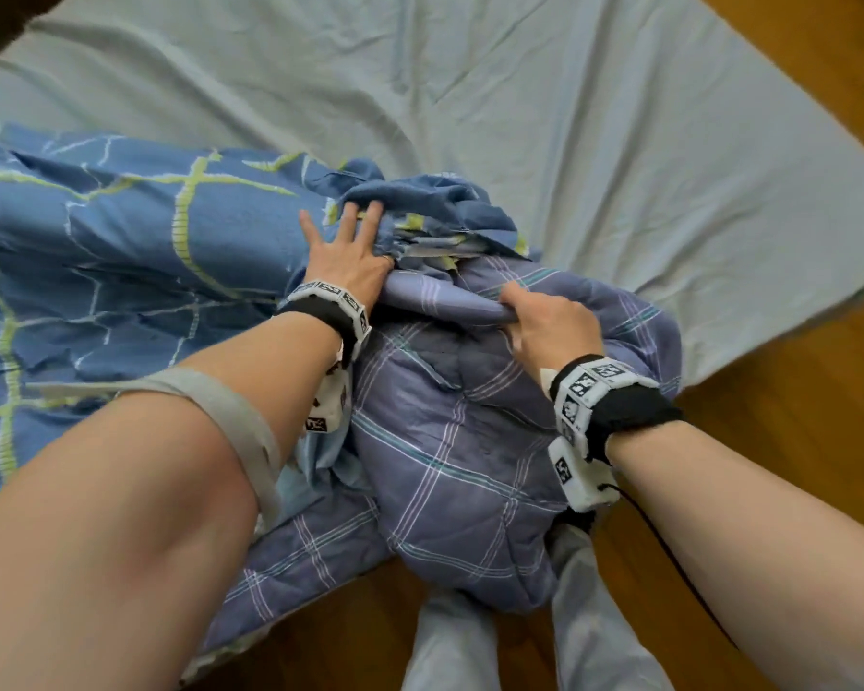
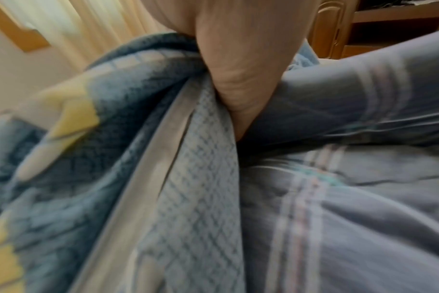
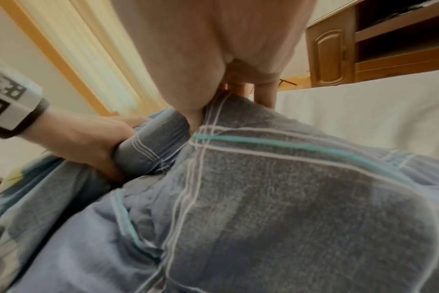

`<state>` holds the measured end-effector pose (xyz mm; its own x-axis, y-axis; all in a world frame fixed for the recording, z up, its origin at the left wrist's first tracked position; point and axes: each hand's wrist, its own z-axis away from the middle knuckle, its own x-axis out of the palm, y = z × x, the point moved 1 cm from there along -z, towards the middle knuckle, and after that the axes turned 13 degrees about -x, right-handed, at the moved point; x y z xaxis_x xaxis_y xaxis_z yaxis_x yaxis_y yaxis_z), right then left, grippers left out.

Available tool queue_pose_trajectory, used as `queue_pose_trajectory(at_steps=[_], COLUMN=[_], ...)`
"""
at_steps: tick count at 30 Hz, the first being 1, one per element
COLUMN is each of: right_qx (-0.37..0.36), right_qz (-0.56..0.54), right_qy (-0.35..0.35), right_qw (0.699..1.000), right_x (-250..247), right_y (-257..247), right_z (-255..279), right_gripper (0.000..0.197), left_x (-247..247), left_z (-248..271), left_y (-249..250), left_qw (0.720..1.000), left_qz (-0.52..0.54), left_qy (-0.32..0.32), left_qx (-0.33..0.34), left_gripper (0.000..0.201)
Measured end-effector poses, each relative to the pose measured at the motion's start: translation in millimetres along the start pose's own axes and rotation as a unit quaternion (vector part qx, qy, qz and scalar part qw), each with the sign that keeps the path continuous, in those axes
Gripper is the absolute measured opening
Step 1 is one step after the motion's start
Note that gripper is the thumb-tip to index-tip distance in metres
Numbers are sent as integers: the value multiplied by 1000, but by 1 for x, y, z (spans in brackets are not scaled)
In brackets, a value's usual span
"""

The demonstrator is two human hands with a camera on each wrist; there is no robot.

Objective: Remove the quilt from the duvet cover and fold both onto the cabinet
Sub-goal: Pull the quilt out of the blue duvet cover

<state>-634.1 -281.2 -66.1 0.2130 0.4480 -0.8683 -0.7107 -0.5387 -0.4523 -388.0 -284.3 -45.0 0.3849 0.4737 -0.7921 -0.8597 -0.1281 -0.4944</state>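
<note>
The blue duvet cover with yellow-green lines lies across the left of the bed. Its bunched opening sits at the middle. The purple-grey plaid quilt bulges out of that opening and hangs over the bed's near edge. My left hand lies on the bunched edge of the cover, fingers spread on top and thumb tucked under it, pinching the fabric. My right hand grips a rolled fold of the quilt just right of the left hand. The rest of the quilt is hidden inside the cover.
A pale green sheet covers the mattress behind and to the right. Wooden floor lies right of and below the bed. My legs in light trousers stand at the bed's edge. A wooden cabinet and a curtain stand beyond the bed.
</note>
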Motion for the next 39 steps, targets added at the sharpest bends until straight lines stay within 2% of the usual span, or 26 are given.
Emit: queue_pose_trajectory(at_steps=[3,7,10,12,13,15,17,18,20,22,24,26,29,31,35,39], right_qx=[29,99,159,178,165,77,-8,-12,5,-4,-39,-70,-84,-90,-114,-149], right_qz=[-1,16,31,30,34,56,62,42,20,37,56,88,119,127,138,144], right_qy=[1,-31,-74,-73,-55,-23,-47,-68,-83,-92,-123,-129,-103,-88,-47,0], right_qw=[1000,994,984,981,984,995,997,997,996,995,990,985,984,984,983,978], right_x=[-16,-17,-6,-1,2,7,17,24,38,49,52,50,34,20,-7,-24], right_y=[24,52,56,43,31,-9,-57,-76,-96,-98,-96,-93,-81,-71,-58,-41], right_z=[29,62,60,43,29,-6,-42,-59,-87,-104,-108,-105,-93,-81,-54,-32], right_gripper=[23,17,16,28,37,58,67,65,47,37,43,40,28,28,29,27], left_x=[-7,-12,-10,-6,-4,-2,0,2,13,28,45,56,55,45,31,34], left_z=[2,9,10,9,8,7,8,7,4,1,-1,-1,-5,-7,-5,-1], left_y=[-11,20,36,31,26,18,13,11,2,-11,-22,-25,-24,-26,-40,-71], left_qw=[1000,1000,999,998,998,998,997,996,995,994,993,991,988,988,992,996], left_qz=[-20,0,33,46,48,50,64,74,89,97,104,116,127,128,115,94], left_qy=[-1,9,-9,-11,-8,-1,14,21,32,38,41,57,76,81,36,0], left_qx=[-12,5,23,31,32,35,40,42,41,34,22,24,34,43,38,1], left_gripper=[29,31,30,28,28,26,25,25,25,25,26,29,33,30,29,31])
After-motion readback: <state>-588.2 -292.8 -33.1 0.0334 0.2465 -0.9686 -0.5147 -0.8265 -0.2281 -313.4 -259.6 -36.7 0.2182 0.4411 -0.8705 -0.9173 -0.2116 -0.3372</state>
